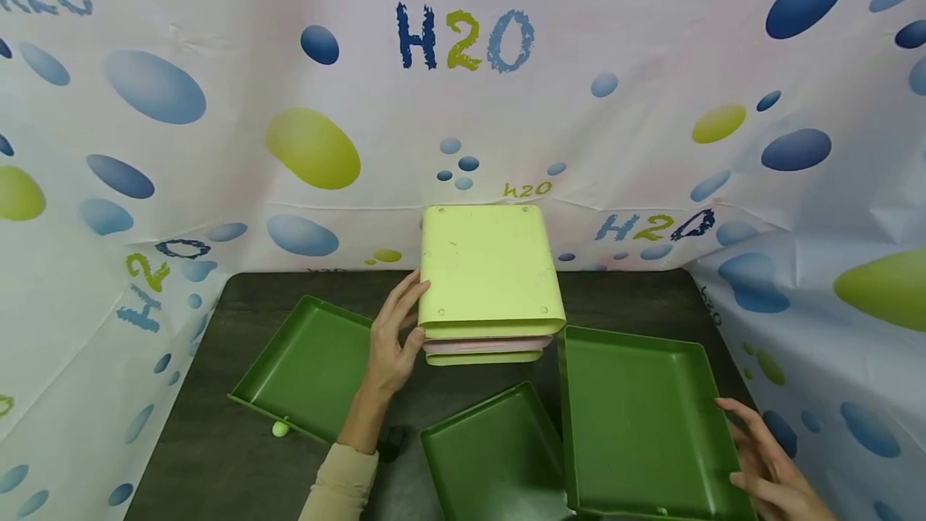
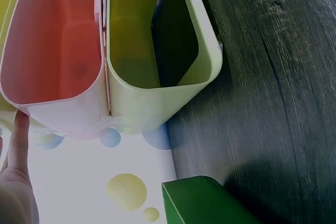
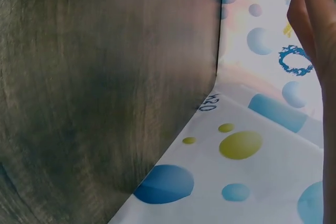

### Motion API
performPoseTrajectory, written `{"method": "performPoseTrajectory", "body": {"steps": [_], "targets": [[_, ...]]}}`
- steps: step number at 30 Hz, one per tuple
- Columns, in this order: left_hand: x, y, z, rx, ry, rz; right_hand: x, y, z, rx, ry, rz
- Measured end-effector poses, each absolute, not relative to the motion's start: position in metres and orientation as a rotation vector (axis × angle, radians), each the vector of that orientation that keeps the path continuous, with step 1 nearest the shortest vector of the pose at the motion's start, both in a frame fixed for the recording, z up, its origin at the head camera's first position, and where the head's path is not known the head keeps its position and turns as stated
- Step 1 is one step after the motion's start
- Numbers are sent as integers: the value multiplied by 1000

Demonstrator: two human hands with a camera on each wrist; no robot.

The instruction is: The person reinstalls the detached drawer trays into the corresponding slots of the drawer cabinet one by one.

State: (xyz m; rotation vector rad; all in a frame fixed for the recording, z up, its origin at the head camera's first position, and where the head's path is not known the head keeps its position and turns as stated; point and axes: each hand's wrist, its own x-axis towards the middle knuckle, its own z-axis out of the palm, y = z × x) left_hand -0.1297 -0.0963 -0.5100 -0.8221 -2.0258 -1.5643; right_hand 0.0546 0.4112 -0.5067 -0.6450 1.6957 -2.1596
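Lying on their sides, a yellow bin, a pink bin and another yellow bin form a stack at the table's back. In the left wrist view the mouths of the pink bin and the lower yellow bin show. My left hand touches the stack's left side with extended fingers. At the right, my right hand holds the right rim of a green tray, thumb and index finger at its edge. Its other fingers are partly hidden. Only part of that hand enters the right wrist view.
A second green tray lies at the left, partly behind the left arm, with a small light-green round thing at its edge. A third green tray lies angled in front. Printed sheeting surrounds the dark table.
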Motion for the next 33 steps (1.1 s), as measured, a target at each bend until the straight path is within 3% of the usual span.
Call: {"method": "performPoseTrajectory", "body": {"steps": [33], "targets": [[-129, -93, -509, -782, -2031, -1562, 48, 360, -489, -714, 1513, -2204]]}}
